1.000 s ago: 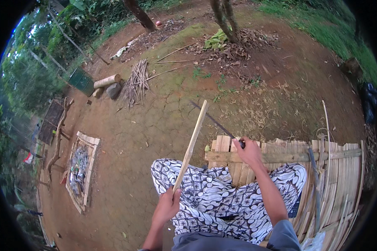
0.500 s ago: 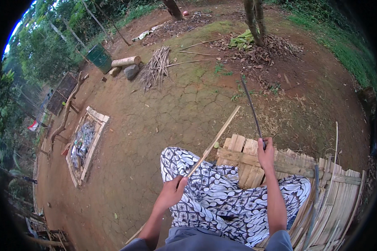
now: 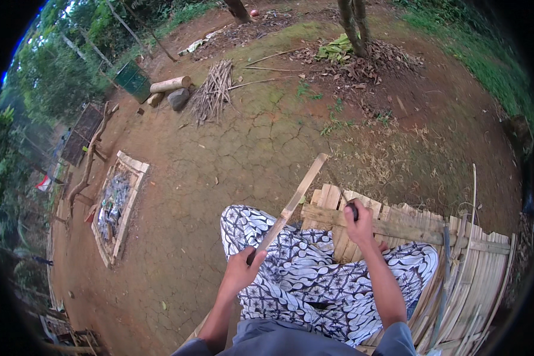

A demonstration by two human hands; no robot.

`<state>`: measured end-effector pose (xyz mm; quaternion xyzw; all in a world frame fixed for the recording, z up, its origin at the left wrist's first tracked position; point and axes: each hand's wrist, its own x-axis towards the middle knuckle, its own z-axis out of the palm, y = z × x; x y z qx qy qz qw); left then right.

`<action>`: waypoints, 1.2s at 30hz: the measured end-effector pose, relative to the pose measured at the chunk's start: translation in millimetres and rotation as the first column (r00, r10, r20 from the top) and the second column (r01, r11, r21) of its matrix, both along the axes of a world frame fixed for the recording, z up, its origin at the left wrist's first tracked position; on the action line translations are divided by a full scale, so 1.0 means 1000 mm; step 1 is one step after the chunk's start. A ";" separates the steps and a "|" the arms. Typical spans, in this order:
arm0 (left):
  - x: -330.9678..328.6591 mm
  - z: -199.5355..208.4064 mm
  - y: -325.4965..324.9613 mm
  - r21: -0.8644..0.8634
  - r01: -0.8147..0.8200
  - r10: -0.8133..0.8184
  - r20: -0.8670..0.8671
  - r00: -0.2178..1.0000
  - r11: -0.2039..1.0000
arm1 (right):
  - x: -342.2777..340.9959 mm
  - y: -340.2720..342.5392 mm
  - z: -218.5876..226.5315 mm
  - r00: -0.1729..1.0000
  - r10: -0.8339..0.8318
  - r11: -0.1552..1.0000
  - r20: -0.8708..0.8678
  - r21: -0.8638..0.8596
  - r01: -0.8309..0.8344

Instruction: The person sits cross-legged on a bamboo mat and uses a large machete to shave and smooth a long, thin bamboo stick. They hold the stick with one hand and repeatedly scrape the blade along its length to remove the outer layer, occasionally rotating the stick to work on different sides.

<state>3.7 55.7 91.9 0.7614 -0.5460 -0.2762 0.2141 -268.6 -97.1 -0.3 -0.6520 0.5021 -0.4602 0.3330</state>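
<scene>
A long split bamboo strip (image 3: 296, 199) slants up and away from my left hand (image 3: 241, 270), which is closed around it above my left knee. Its pale flat side shows, and a lower length runs behind my left forearm. The fingers of my right hand (image 3: 362, 225) are wrapped round the dark handle of a long knife (image 3: 353, 210). Its thin blade points away and to the left, strongly foreshortened, with the tip near the strip's far end. Whether blade and strip touch, I cannot tell. Both hands are over my patterned cloth-covered legs (image 3: 302, 267).
A bamboo slat platform (image 3: 480, 273) lies under and right of my legs, with loose strips on it. Ahead are curly shavings (image 3: 391, 154) and a tree (image 3: 353, 29). Farther left are a stick pile (image 3: 213, 92), a log (image 3: 171, 84), a green drum (image 3: 132, 82) and a framed ash pit (image 3: 121, 202).
My right hand has moved left, and the knife has swung from pointing far ahead toward the strip's far end. The strip has turned to show its broader face. The view has shifted slightly.
</scene>
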 end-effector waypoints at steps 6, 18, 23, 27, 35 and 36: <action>-0.012 -0.006 -0.006 -0.058 -0.046 0.032 -0.229 0.973 0.997 | 0.028 0.033 0.008 0.937 0.219 0.900 -0.273 -0.314 -0.302; -0.001 0.019 0.005 -0.107 -0.123 0.115 -0.078 0.990 0.987 | 0.011 0.006 0.007 0.928 0.120 0.993 -0.352 0.027 -0.118; -0.012 0.004 0.011 -0.082 -0.065 0.052 -0.154 0.987 0.994 | 0.030 0.030 0.014 0.893 0.231 0.815 -0.385 -0.424 -0.394; -0.002 0.024 0.028 0.037 -0.098 0.104 -0.211 0.972 0.994 | 0.002 -0.016 -0.014 0.955 -0.042 0.998 -0.294 -0.056 0.027; -0.004 0.047 0.006 -0.071 -0.014 0.011 -0.050 0.999 0.997 | 0.001 -0.016 -0.032 0.976 -0.159 0.979 0.150 0.148 0.137; -0.008 0.046 0.002 -0.070 -0.007 0.006 -0.014 1.000 0.998 | -0.005 -0.013 -0.025 0.978 -0.163 0.979 0.131 0.143 0.144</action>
